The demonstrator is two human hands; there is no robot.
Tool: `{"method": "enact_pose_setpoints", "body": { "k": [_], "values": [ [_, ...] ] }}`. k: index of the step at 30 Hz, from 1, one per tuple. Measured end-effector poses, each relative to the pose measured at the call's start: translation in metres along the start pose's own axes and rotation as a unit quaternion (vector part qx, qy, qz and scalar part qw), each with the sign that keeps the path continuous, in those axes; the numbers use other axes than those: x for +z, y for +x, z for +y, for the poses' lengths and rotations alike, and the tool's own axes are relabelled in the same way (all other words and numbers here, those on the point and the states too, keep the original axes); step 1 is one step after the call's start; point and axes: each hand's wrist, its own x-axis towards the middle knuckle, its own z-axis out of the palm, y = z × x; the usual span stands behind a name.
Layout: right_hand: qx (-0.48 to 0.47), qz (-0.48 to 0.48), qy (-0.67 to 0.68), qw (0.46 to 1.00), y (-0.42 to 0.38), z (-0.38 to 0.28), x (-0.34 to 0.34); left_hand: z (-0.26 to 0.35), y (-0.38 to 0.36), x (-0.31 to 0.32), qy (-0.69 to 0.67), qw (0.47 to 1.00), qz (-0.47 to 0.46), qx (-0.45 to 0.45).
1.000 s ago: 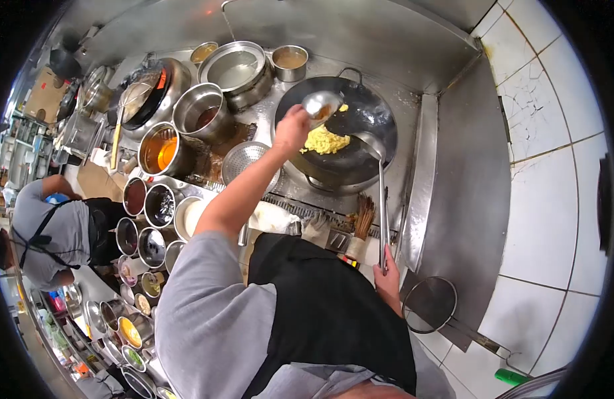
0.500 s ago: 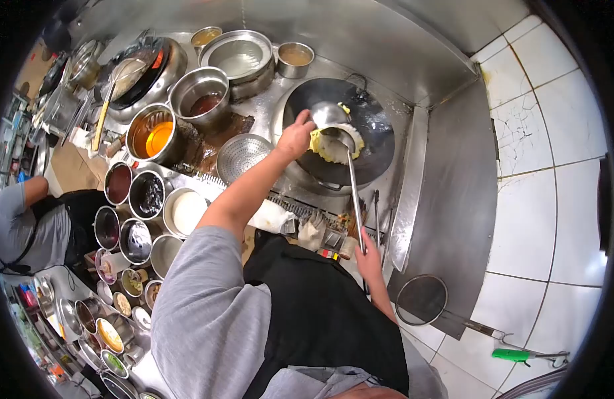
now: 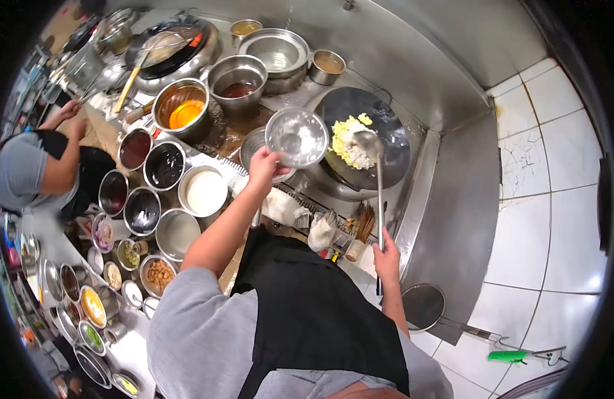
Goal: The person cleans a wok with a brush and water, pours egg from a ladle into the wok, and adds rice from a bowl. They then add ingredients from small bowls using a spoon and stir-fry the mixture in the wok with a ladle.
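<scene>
Your left hand (image 3: 264, 166) holds an emptied steel bowl (image 3: 296, 137) just left of the wok (image 3: 365, 143). Your right hand (image 3: 387, 256) grips the ladle (image 3: 376, 173), its long handle running straight into the egg (image 3: 350, 141).

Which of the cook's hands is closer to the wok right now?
Left. The left hand holds a steel bowl just beside the wok rim. The right hand grips the far end of the ladle, well back from the wok.
</scene>
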Motion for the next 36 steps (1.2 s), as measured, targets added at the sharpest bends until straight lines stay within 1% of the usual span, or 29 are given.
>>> {"method": "enact_pose_setpoints", "body": {
  "k": [1, 2, 3, 4, 5, 6, 7, 8, 9, 10, 12, 14, 15, 16, 18, 20, 22, 24, 25, 26, 27, 29, 30, 31, 32, 34, 35, 36],
  "values": [
    [0.033, -0.011, -0.049, 0.998, -0.004, -0.035, -0.006, -0.001, -0.018, -0.012, -0.010, 1.000, 0.005, -0.010],
    [0.019, -0.024, -0.049, 0.998, 0.006, -0.016, -0.001, -0.008, -0.034, -0.025, -0.014, 1.000, 0.020, 0.001],
    [-0.108, 0.042, -0.115, 0.987, 0.024, 0.015, 0.009, -0.017, -0.048, -0.041, -0.008, 0.999, 0.029, -0.014],
    [-0.238, 0.106, -0.166, 0.951, 0.039, 0.034, 0.016, -0.020, -0.069, -0.062, -0.002, 0.999, 0.044, -0.025],
    [-0.176, 0.043, -0.141, 0.973, 0.050, 0.037, 0.017, -0.020, -0.096, -0.071, 0.004, 0.996, 0.083, -0.026],
    [-0.108, -0.010, -0.136, 0.985, 0.060, 0.031, 0.018, -0.021, -0.120, -0.073, 0.009, 0.991, 0.127, -0.026],
    [-0.188, -0.014, -0.124, 0.974, 0.067, 0.027, 0.019, -0.022, -0.141, -0.077, 0.001, 0.990, 0.137, -0.017],
    [-0.131, -0.068, -0.151, 0.977, 0.064, 0.002, 0.016, -0.025, -0.160, -0.081, -0.011, 0.989, 0.146, -0.007],
    [-0.099, -0.104, -0.188, 0.972, 0.061, -0.016, 0.016, -0.026, -0.177, -0.086, -0.022, 0.987, 0.162, -0.010],
    [-0.193, -0.077, -0.261, 0.943, 0.066, -0.016, 0.023, -0.030, -0.194, -0.089, -0.034, 0.984, 0.172, -0.015],
    [-0.308, -0.048, -0.205, 0.928, 0.045, -0.052, 0.040, -0.037, -0.229, -0.092, -0.058, 0.979, 0.195, 0.009],
    [-0.430, -0.139, -0.084, 0.888, 0.051, -0.061, 0.077, -0.045, -0.261, -0.095, -0.077, 0.967, 0.238, 0.042],
    [-0.347, -0.245, -0.056, 0.904, 0.024, -0.091, 0.084, -0.045, -0.282, -0.094, -0.097, 0.962, 0.248, 0.051],
    [-0.447, -0.282, -0.018, 0.849, 0.021, -0.087, 0.109, -0.048, -0.306, -0.097, -0.117, 0.957, 0.259, 0.059],
    [-0.449, -0.412, -0.009, 0.793, -0.018, -0.113, 0.133, -0.065, -0.346, -0.120, -0.134, 0.939, 0.310, 0.070],
    [-0.400, -0.544, 0.035, 0.737, -0.058, -0.134, 0.144, -0.076, -0.388, -0.141, -0.173, 0.905, 0.372, 0.107],
    [-0.379, -0.623, 0.078, 0.680, -0.087, -0.139, 0.158, -0.084, -0.428, -0.167, -0.217, 0.855, 0.453, 0.126],
    [-0.337, -0.696, 0.089, 0.628, -0.113, -0.141, 0.168, -0.095, -0.462, -0.196, -0.265, 0.797, 0.514, 0.172],
    [-0.306, -0.728, 0.083, 0.608, -0.124, -0.144, 0.169, -0.097, -0.476, -0.205, -0.267, 0.768, 0.552, 0.186],
    [-0.300, -0.744, 0.077, 0.593, -0.131, -0.143, 0.174, -0.098, -0.489, -0.214, -0.268, 0.737, 0.587, 0.201],
    [-0.296, -0.754, 0.063, 0.583, -0.138, -0.145, 0.175, -0.104, -0.498, -0.228, -0.269, 0.734, 0.588, 0.209],
    [-0.294, -0.763, 0.047, 0.574, -0.151, -0.155, 0.181, -0.124, -0.508, -0.268, -0.320, 0.654, 0.652, 0.213],
    [-0.273, -0.775, 0.040, 0.569, -0.155, -0.160, 0.185, -0.133, -0.511, -0.290, -0.321, 0.657, 0.649, 0.211],
    [-0.250, -0.785, 0.032, 0.566, -0.161, -0.164, 0.188, -0.141, -0.515, -0.313, -0.342, 0.633, 0.660, 0.218],
    [-0.250, -0.780, 0.032, 0.573, -0.170, -0.169, 0.193, -0.144, -0.523, -0.332, -0.362, 0.610, 0.669, 0.224],
    [-0.214, -0.786, 0.025, 0.579, -0.186, -0.185, 0.204, -0.142, -0.535, -0.370, -0.366, 0.603, 0.662, 0.254],
    [-0.216, -0.784, 0.014, 0.582, -0.197, -0.195, 0.208, -0.145, -0.545, -0.393, -0.375, 0.601, 0.650, 0.274],
    [-0.215, -0.769, 0.019, 0.602, -0.203, -0.195, 0.211, -0.141, -0.547, -0.416, -0.385, 0.597, 0.639, 0.296]
  ]
}}
